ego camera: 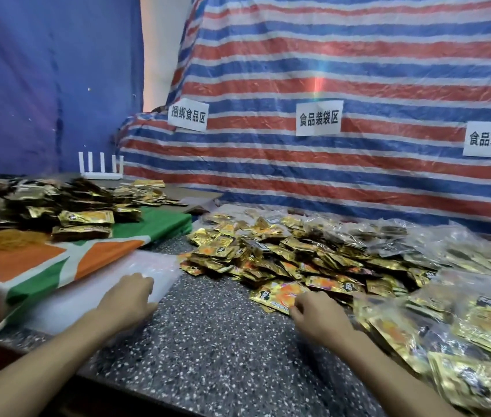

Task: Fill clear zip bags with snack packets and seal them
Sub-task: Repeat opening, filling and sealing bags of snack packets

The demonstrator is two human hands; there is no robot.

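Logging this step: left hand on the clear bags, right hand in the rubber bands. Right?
No. The head view shows the right hand at a gold packet, not the rubber bands; the left hand is on the clear bags.

Two bare forearms show low in the frame: the left forearm runs up from the lower left corner, the right forearm from the bottom edge, right of centre. Each is uncovered from wrist to picture edge. The left hand and right hand are bare as well.
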